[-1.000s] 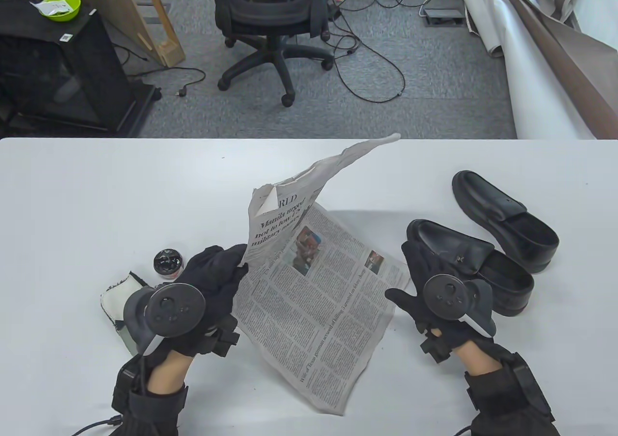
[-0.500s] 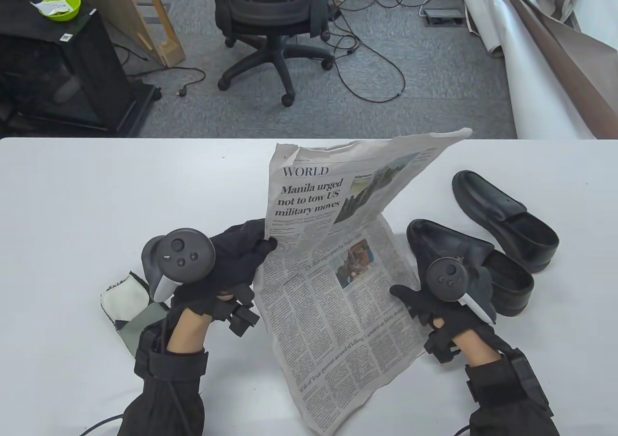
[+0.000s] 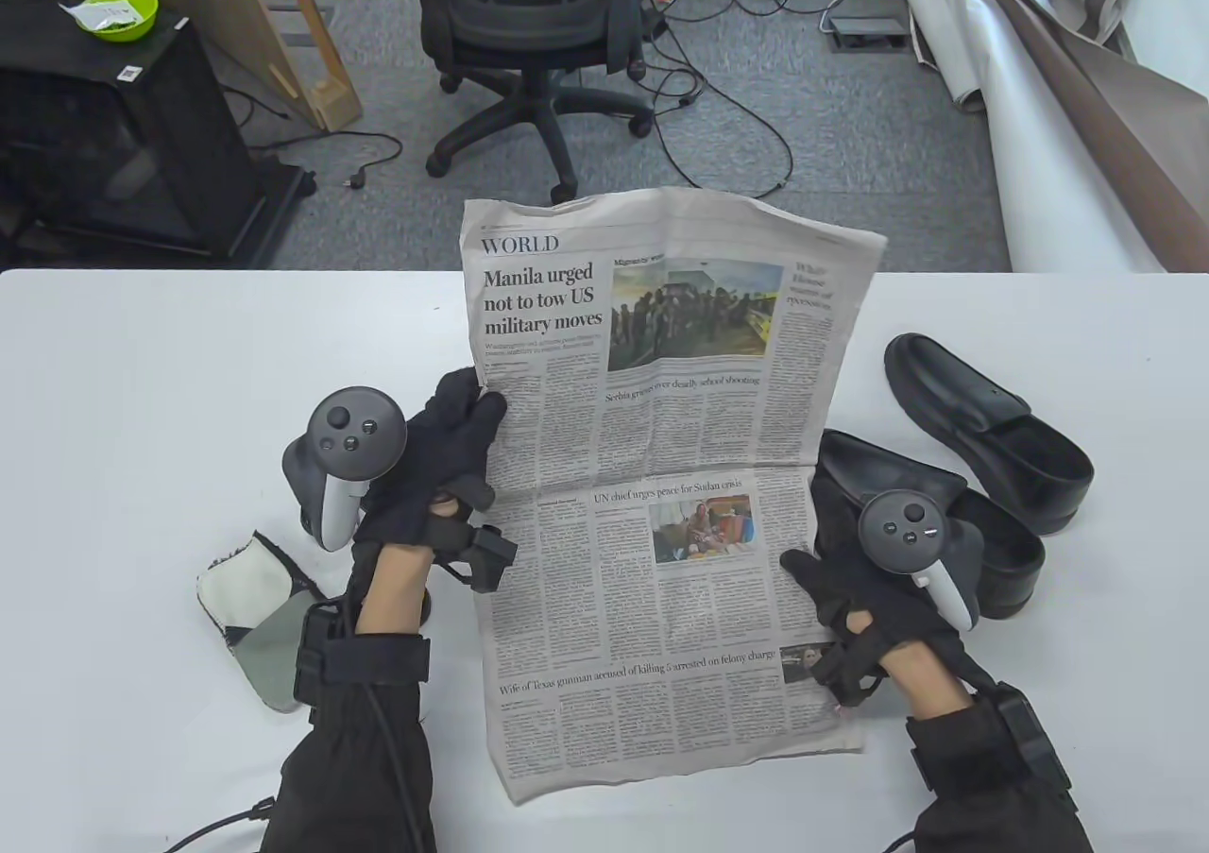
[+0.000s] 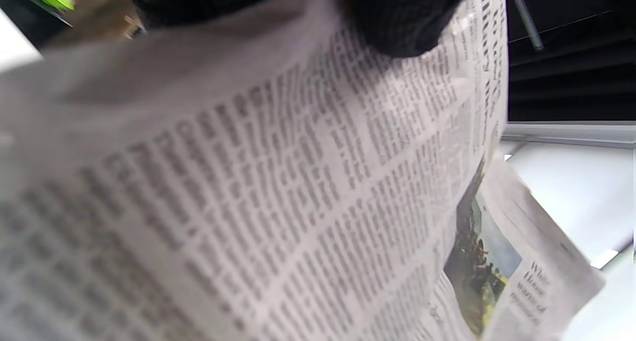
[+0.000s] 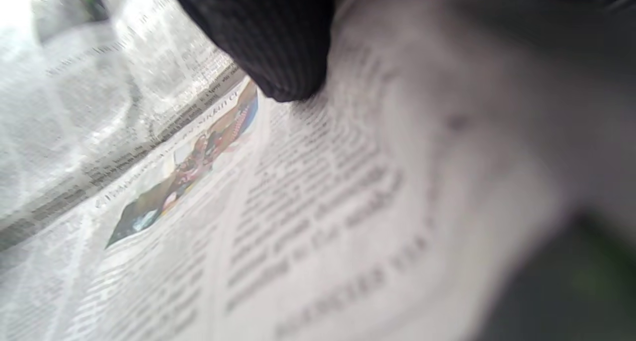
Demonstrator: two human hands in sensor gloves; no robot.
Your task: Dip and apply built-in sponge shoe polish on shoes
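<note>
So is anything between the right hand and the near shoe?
Yes. The newspaper, held in both hands, has its right edge lying over the near shoe, and the right hand grips that edge.

Two black loafers (image 3: 982,418) side by side, upright, on table's right; nearer one part-hidden.

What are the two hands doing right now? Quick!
Left hand: pinching the left edge of the newspaper.
Right hand: gripping the newspaper's right edge, thumb on top.
</note>
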